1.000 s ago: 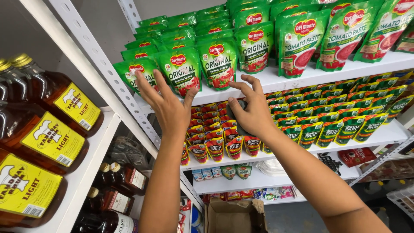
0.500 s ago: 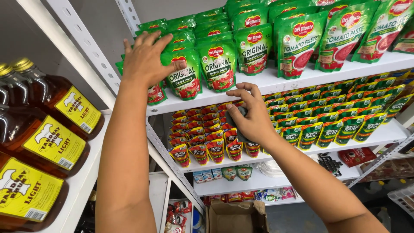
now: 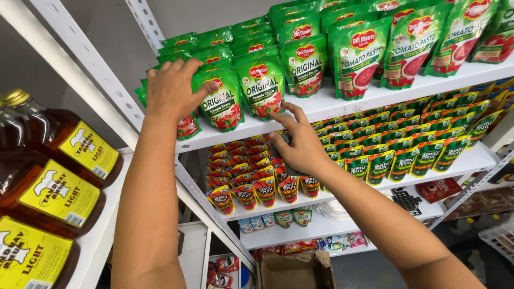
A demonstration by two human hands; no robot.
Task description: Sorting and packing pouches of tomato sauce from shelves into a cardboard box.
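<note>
Head view: two bare hands at a white shelf (image 3: 348, 101) stocked with green sauce pouches.

Left hand (image 3: 174, 88) lies spread over the leftmost green pouches (image 3: 184, 126) at the shelf's left end, fingers splayed across their tops and the thumb hooked round the neighbouring pouch (image 3: 222, 104); it covers them rather than pinching any one. Right hand (image 3: 300, 144) sits just under the shelf's front edge, fingers open, fingertips touching the edge below a front-row pouch (image 3: 261, 88), its palm in front of the small red pouches (image 3: 251, 182) on the board beneath; nothing is clasped in it. Taller tomato-paste pouches (image 3: 358, 59) stand further right on the same shelf. Left of the shelf, past the upright, amber bottles (image 3: 51, 184) with yellow labels lie on their sides.
</note>
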